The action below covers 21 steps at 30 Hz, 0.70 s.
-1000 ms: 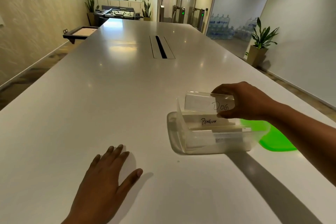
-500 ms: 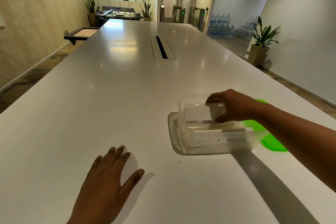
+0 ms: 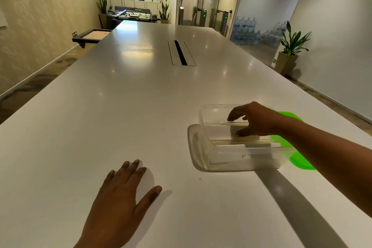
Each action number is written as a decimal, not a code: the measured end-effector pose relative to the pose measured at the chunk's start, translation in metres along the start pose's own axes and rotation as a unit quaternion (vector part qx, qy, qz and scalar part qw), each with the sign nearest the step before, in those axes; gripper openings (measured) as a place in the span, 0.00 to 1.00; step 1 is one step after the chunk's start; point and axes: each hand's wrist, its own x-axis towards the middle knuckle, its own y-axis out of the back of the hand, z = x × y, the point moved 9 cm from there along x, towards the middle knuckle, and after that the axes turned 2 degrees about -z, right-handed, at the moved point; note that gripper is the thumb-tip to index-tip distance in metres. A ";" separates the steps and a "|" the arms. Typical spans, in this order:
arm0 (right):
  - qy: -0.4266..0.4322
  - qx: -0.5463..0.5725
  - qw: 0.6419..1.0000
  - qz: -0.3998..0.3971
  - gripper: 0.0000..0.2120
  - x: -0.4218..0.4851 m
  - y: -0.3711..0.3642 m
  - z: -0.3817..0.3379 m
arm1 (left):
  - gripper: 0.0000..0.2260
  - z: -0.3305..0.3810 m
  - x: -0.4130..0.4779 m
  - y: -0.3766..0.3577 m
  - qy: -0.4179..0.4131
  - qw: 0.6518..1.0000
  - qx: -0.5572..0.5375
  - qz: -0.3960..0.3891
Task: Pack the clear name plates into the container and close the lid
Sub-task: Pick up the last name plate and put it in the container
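— Name plate (image 3: pixel 223 134) going in?
— Yes: my right hand (image 3: pixel 255 121) pinches it inside the container (image 3: pixel 203 147), two o'clock; left hand (image 3: pixel 120 201) flat, fingers spread.
— Next?
— I judge release, then the green lid (image 3: pixel 298 159).

We saw the clear plastic container (image 3: pixel 207 147) standing open on the white table, right of centre. Several clear name plates (image 3: pixel 225 143) stood on edge inside it, one behind another, with handwritten marks too blurred to read. The bright green lid (image 3: pixel 300 159) lay flat just beyond its right side.
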 end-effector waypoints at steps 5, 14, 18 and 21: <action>0.018 0.005 0.999 0.049 0.18 -0.003 0.020 -0.010 | 0.44 0.000 0.000 -0.001 -0.003 1.000 0.001 -0.003; 0.044 0.089 0.977 0.190 0.14 -0.059 0.051 -0.075 | 0.42 0.002 -0.001 0.001 -0.004 1.000 0.005 -0.004; 0.132 0.132 0.949 0.255 0.11 -0.111 0.026 -0.127 | 0.40 0.001 -0.002 0.000 -0.010 1.000 0.015 0.002; 0.145 0.149 0.954 0.217 0.14 -0.122 -0.027 -0.140 | 0.38 0.001 -0.002 -0.001 -0.014 1.000 0.023 0.001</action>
